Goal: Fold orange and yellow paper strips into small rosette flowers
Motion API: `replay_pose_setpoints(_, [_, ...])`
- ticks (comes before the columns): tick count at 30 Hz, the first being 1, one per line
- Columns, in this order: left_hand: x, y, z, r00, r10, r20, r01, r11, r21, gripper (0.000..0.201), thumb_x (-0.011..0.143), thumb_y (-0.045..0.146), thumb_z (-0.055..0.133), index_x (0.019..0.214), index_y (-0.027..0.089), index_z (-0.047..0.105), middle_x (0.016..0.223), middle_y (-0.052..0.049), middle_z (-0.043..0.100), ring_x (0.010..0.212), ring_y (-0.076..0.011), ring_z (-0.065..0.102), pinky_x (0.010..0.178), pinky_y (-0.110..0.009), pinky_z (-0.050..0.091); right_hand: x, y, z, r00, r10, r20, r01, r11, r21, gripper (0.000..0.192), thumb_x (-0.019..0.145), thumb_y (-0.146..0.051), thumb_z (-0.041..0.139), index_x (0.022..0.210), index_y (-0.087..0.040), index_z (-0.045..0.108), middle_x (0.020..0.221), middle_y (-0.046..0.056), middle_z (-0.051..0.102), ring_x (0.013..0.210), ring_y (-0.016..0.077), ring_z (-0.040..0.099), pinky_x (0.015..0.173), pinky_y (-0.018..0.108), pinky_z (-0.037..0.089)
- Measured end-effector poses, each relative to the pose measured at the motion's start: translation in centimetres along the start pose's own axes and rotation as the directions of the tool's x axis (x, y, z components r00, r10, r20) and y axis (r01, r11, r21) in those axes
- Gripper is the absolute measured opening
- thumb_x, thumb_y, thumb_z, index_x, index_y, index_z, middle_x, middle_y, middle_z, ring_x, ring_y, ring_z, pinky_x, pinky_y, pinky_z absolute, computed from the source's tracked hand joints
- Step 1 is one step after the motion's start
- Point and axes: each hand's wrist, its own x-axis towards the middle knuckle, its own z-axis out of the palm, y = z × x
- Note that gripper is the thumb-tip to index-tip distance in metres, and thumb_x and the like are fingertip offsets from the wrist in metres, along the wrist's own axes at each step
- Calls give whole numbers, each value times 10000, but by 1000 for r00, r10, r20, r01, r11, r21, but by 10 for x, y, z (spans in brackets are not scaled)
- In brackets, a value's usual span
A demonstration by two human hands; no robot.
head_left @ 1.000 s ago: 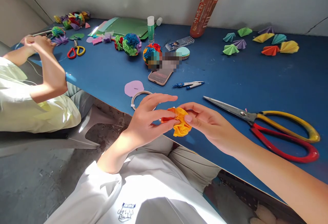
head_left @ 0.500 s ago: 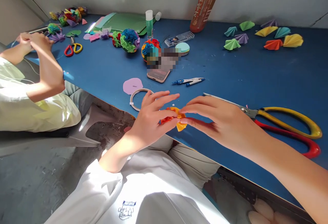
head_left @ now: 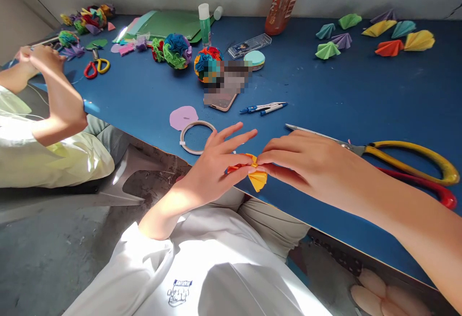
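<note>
Between my two hands is a small piece of pleated paper (head_left: 257, 180), orange-yellow with a red part on its left. My left hand (head_left: 212, 164) pinches it between thumb and index finger, the other fingers spread. From the right, the thumb and fingertips of my right hand (head_left: 303, 159) close on its upper edge; the exact contact is partly hidden by the fingers. A roll of narrow tape (head_left: 182, 143) lies just behind my left hand, touching a purple paper disc (head_left: 183, 118). Large scissors (head_left: 407, 154) with yellow and red handles lie partly behind my right hand.
Pleated paper pieces (head_left: 390, 47) lie at the back right. A compass (head_left: 263, 108), a phone (head_left: 225, 92), paper balls (head_left: 176, 51), a glue stick (head_left: 204, 27) and an orange-red packet (head_left: 285, 3) are on the blue table (head_left: 346, 99). A co-worker's hands (head_left: 41, 58) are at far left.
The view has shifted slightly, so the table things sit a little higher. Between my fingers the paper has turned a bit, showing more of its yellow fan below. Both hands keep their pinch.
</note>
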Motion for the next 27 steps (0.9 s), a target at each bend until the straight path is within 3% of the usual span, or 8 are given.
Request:
replay_pose_setpoints(11, [4, -3, 1, 1000, 22, 17, -21, 999, -42, 161, 898, 260, 584, 873, 217, 738, 1307, -74, 626, 1352, -302, 448, 1036, -546, 453, 0, 1, 1, 998, 42, 55, -48, 992, 120, 249, 957, -165, 410, 862, -154, 639, 779, 40, 655, 666, 166, 560, 689, 316, 419])
replay_pose_setpoints(19, [3, -2, 3, 1000, -11, 21, 12, 999, -39, 152, 894, 234, 588, 878, 246, 739, 1296, -44, 635, 1357, -285, 444, 1036, -551, 459, -2, 2, 2, 978, 156, 140, -184, 958, 218, 258, 953, -258, 424, 851, -180, 649, 786, 51, 659, 662, 166, 549, 654, 308, 407])
replay_pose_setpoints(27, [2, -4, 5, 1000, -6, 4, 6, 998, -56, 156, 899, 217, 577, 902, 228, 733, 1273, -55, 650, 1352, -275, 450, 1053, -532, 456, -2, 3, 4, 965, 206, 161, -243, 932, 269, 239, 942, -278, 445, 838, -182, 638, 744, 36, 640, 624, 160, 519, 587, 278, 366])
